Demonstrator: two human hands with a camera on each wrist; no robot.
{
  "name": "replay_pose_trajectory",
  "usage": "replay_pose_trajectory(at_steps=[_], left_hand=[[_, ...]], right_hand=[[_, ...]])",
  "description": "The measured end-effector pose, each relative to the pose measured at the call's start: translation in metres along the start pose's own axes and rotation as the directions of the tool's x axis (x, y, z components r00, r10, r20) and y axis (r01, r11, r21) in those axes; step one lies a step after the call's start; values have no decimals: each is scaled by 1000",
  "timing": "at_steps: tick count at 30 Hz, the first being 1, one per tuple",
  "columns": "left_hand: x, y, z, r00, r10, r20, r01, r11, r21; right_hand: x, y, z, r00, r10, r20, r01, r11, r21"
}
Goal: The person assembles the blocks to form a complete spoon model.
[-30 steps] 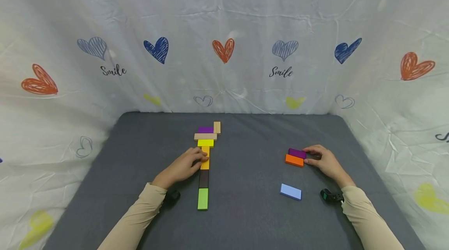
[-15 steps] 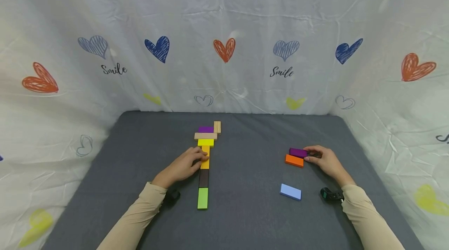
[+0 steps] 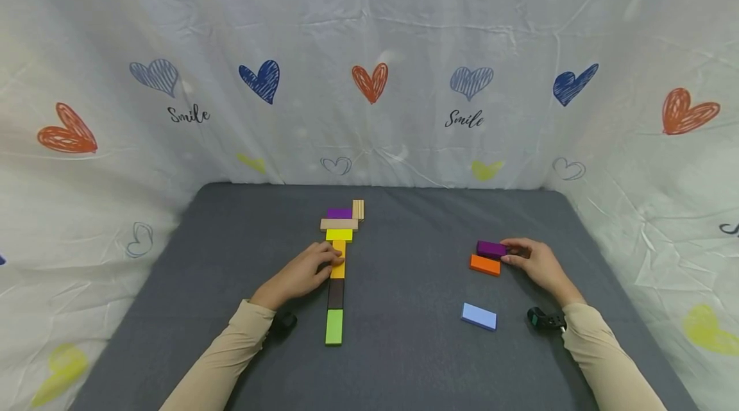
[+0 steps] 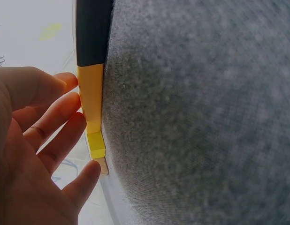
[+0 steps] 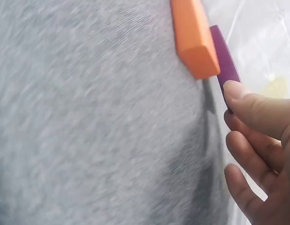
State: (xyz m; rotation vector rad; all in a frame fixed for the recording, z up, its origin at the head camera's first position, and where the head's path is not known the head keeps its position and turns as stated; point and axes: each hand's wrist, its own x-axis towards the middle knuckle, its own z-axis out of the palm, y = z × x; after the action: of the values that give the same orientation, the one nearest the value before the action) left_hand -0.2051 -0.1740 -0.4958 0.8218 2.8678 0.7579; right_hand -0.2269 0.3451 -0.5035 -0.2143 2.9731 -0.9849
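In the head view my left hand (image 3: 300, 275) rests its fingertips on an amber block (image 3: 339, 271) in a lengthwise row. The left wrist view shows those fingers loosely extended against the block's top, not wrapped round it. At the right, my right hand (image 3: 538, 267) pinches the near end of a purple block (image 5: 226, 58) between thumb and forefinger. The other fingers hang free. Right in front of the purple block lies an orange block (image 3: 485, 265), overlapping it in the right wrist view.
The row continues with dark brown (image 3: 335, 293) and lime green (image 3: 333, 327) blocks nearer me. Beyond are yellow (image 3: 339, 234), beige (image 3: 339, 224), purple (image 3: 339, 213) and striped (image 3: 358, 209) pieces. A light blue block (image 3: 478, 317) lies on the grey tabletop (image 3: 404, 347).
The right hand's purple block has shifted slightly away from the orange block, toward the back right. My left hand stays put on the row.
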Motion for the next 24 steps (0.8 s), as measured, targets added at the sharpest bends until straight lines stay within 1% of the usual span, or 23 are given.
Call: replay_pose_trajectory(at_steps=[6,10,12,16,19,24], left_hand=[[0,0,0,1000,-1,-2,1,1000,8],[0,0,0,1000,-1,-4,1,1000,-1],[0,0,0,1000,2,-5,-2,1000,1],[1,0,1,1000,7,-7,-7,1000,8],[1,1,1,1000,10,-8,-10,1000,5],[0,1,0,1000,6,-11,-6,1000,1]], right_hand=[[6,-14,-1,1000,2,-13,-2,1000,17],[12,-28,1,1000,-10,-5,10,999,43],[15,-35,4,1000,-17,12,17,998,62],[24,-47,12,999,-19,43,15,995,102],[32,-55,19,998,-25,49,19,992,124],[45,-70,31,996,-73,45,66,988,141]])
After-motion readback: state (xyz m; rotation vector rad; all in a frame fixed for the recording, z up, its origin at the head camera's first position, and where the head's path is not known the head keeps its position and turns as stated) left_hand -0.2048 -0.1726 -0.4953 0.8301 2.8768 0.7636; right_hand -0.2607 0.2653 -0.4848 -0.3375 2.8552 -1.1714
